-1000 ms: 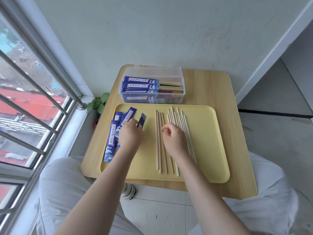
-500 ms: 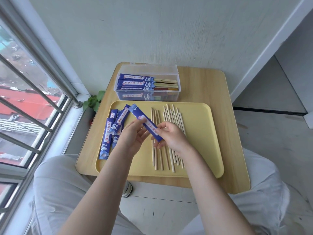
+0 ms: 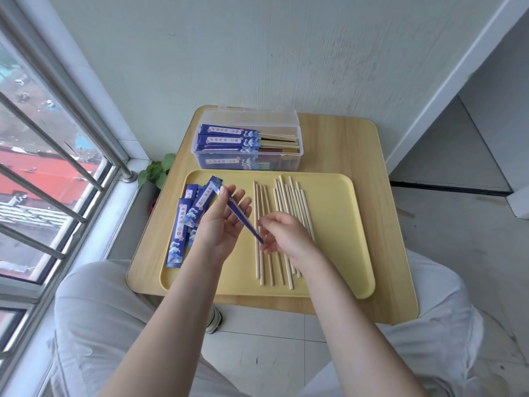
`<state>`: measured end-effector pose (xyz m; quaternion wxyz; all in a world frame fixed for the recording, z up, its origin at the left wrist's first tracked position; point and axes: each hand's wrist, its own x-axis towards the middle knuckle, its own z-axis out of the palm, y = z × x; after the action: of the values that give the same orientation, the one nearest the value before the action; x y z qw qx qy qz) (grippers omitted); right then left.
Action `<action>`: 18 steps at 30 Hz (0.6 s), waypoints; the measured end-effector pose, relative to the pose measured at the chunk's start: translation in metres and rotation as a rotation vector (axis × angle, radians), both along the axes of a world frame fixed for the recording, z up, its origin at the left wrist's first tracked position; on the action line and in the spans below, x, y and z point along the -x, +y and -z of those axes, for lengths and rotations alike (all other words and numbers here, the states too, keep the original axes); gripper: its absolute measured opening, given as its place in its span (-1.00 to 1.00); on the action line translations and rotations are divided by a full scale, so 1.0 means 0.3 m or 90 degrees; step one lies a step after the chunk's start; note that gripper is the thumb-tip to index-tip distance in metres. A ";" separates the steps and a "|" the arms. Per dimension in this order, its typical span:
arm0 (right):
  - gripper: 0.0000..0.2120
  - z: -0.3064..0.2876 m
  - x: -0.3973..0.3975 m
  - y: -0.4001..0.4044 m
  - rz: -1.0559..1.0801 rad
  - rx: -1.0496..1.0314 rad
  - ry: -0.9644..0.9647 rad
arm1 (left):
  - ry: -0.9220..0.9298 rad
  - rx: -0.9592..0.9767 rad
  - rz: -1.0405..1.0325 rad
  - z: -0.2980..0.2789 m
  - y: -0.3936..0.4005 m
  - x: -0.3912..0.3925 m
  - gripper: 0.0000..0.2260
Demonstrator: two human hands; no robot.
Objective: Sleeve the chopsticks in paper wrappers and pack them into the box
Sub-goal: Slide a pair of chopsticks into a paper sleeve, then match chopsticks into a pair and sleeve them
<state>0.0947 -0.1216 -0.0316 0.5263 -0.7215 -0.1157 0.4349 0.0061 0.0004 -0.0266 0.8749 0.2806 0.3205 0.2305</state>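
Observation:
A blue paper wrapper (image 3: 240, 217) slants over the yellow tray (image 3: 337, 224), seen nearly edge-on. My left hand (image 3: 223, 224) pinches its upper part between thumb and outstretched fingers. My right hand (image 3: 286, 239) pinches its lower end with curled fingers. Several bare wooden chopsticks (image 3: 289, 196) lie side by side on the tray, partly under my right hand. More empty wrappers (image 3: 180, 233) are piled at the tray's left side. The clear plastic box (image 3: 289, 118) stands open behind the tray, with sleeved chopsticks (image 3: 229, 138) stacked inside.
Tray and box sit on a small wooden table (image 3: 357, 144) against a wall. A barred window (image 3: 57, 156) runs along the left, with a small green plant (image 3: 157, 170) below the table's corner. My knees lie under the near edge.
My left hand lifted one wrapper off the pile and my right hand left the chopsticks to take its lower end. The wrapper has since turned nearly edge-on between both hands.

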 end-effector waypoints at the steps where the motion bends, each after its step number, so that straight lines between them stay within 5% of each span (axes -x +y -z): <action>1: -0.86 0.002 -0.004 0.003 -0.018 0.076 -0.127 | 0.044 -0.032 0.011 0.005 0.008 0.009 -0.77; 3: -0.84 0.007 -0.003 0.010 -0.089 0.207 -0.352 | 0.206 -0.175 0.052 0.019 0.017 0.028 -0.74; 6: -0.86 0.018 0.033 0.039 -0.207 0.329 -0.489 | 0.384 -0.369 0.093 0.047 0.019 0.047 -0.77; 18: -0.78 0.019 0.120 0.107 -0.195 0.407 -0.470 | 0.416 -0.381 0.175 0.098 -0.005 0.055 -0.75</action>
<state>0.0586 -0.0895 -0.0372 0.1336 -0.9268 -0.2594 0.2364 -0.0105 -0.0010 -0.0559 0.6312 0.6186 0.4583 0.0940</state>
